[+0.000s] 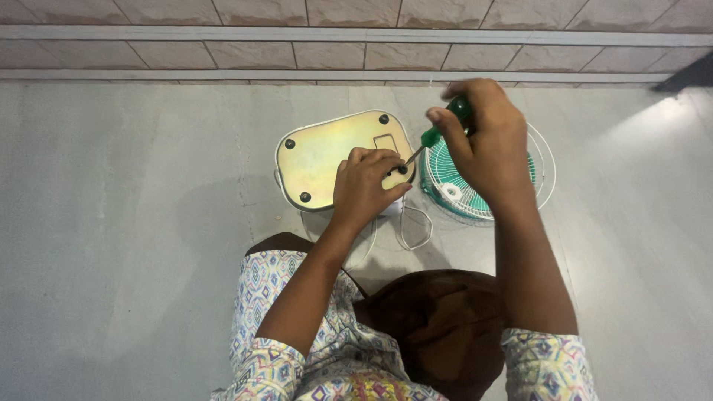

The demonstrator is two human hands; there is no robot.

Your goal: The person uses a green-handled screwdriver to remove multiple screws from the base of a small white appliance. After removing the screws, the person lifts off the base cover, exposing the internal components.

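Right hand [486,141] has its grip closed round a green-handled screwdriver [438,130], tip at the lower-right screw of the fan's brass-coloured base plate [327,156], mid-frame on the floor; left hand [368,186] steadies the plate, fingers curled. Turning likely needs firm downward pressure.

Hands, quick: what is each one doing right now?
Left hand: curled, pressing on the brass-coloured metal base plate.
Right hand: closed around the green-handled screwdriver.
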